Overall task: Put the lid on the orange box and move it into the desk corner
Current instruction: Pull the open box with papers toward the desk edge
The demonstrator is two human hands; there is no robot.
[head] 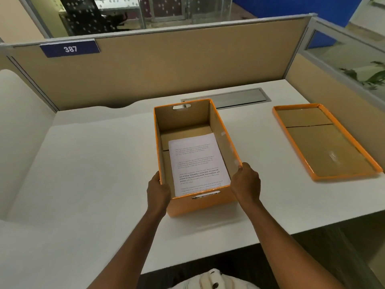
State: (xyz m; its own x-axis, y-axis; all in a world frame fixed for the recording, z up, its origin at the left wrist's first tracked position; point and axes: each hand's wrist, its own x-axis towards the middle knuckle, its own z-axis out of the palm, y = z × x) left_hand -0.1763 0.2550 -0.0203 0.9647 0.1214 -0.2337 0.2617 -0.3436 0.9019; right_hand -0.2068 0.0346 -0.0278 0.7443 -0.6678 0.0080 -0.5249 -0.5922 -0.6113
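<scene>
An open orange box (203, 206) stands in the middle of the white desk, with printed sheets of paper (196, 163) lying flat inside. My left hand (158, 191) grips its near left corner and my right hand (246, 183) grips its near right side, thumb on the rim. The orange lid (325, 142) lies upside down on the desk to the right, its brown inside facing up, apart from the box and from both hands.
Tan partition walls (166, 65) close the desk at the back and right, forming a back-right corner. A grey cable hatch (239, 97) is set in the desk behind the box. A white curved panel (18, 126) stands at the left.
</scene>
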